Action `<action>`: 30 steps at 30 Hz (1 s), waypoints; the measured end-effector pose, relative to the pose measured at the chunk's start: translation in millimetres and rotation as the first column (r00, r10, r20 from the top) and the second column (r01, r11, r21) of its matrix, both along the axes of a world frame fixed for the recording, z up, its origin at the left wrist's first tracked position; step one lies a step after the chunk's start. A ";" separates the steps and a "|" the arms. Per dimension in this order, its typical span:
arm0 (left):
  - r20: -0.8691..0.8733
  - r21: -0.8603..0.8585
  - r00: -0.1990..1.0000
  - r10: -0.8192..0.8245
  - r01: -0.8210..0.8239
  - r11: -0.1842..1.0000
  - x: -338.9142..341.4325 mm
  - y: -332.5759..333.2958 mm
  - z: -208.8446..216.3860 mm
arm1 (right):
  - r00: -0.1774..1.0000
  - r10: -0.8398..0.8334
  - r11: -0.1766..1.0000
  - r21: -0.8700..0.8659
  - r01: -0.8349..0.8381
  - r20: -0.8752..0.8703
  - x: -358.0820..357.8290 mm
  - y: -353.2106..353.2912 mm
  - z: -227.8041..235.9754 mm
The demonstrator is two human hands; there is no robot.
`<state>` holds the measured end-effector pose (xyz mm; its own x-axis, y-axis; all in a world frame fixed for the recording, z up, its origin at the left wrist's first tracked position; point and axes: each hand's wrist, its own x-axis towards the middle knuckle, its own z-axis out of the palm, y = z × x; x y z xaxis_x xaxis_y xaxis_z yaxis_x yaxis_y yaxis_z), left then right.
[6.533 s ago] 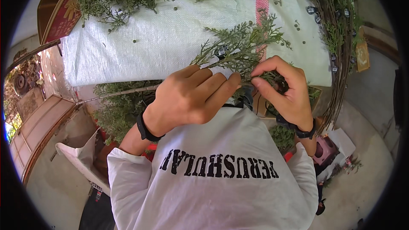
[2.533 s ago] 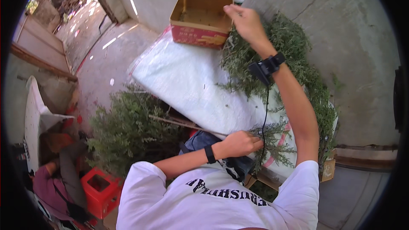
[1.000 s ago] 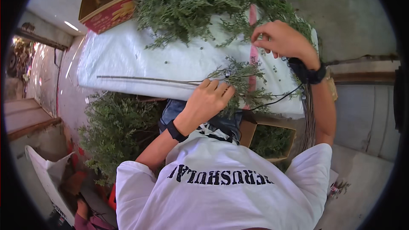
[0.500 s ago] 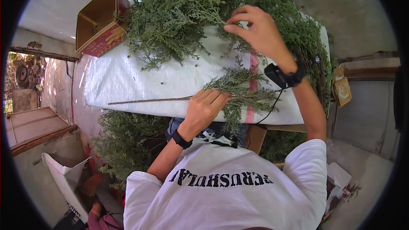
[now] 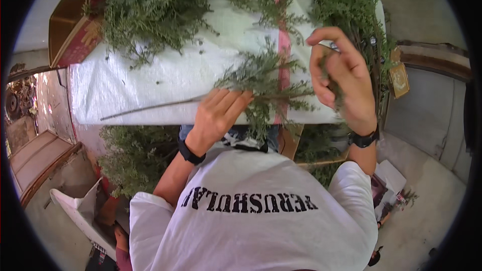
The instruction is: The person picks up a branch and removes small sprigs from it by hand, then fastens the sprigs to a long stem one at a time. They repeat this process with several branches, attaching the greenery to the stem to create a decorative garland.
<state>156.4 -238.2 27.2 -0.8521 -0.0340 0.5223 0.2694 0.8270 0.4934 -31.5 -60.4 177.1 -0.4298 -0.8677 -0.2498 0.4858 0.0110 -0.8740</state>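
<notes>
My left hand (image 5: 218,113) is closed round the stem of an evergreen branch (image 5: 150,108). The bare end of that stem points left, while its feathery foliage (image 5: 261,110) spreads out to the right of my fingers. Over the right part of the table my right hand (image 5: 346,83) is raised, palm partly turned up and fingers curled. A small green sprig (image 5: 334,73) shows inside its grasp, somewhat blurred. Beneath both hands lies a white woven sheet (image 5: 186,80) with a pink stripe (image 5: 282,30).
A heap of evergreen cuttings (image 5: 155,10) covers the far left, and more stems (image 5: 346,10) line the right edge. At far left stands a red box with a gold inside (image 5: 65,25). Greenery (image 5: 130,155) and a cardboard box (image 5: 291,140) sit below the table's near edge.
My right hand has come back from the far foliage toward the near right, now with a sprig in it. My left hand keeps the branch. The whole view has shifted.
</notes>
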 end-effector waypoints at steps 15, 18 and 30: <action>0.044 0.067 0.999 -0.023 0.020 0.998 0.5 -2.6 -1.9 | 0.525 0.290 0.904 0.409 0.124 -0.800 49.1 -8.6 -70.7; 0.048 0.044 0.999 -0.019 0.017 0.999 0.8 -2.4 -2.8 | 0.501 0.338 0.900 0.429 0.074 -0.796 48.4 -11.7 -74.0; 0.084 0.036 0.995 -0.048 0.045 0.998 4.6 -4.4 -4.8 | 0.569 0.321 0.879 0.462 0.118 -0.757 51.8 -15.7 -73.4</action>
<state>160.9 -242.6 22.4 -0.8944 -0.0096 0.4471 0.2632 0.7969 0.5437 20.2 -76.1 103.7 -0.5503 -0.8130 -0.1905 -0.4340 0.4734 -0.7665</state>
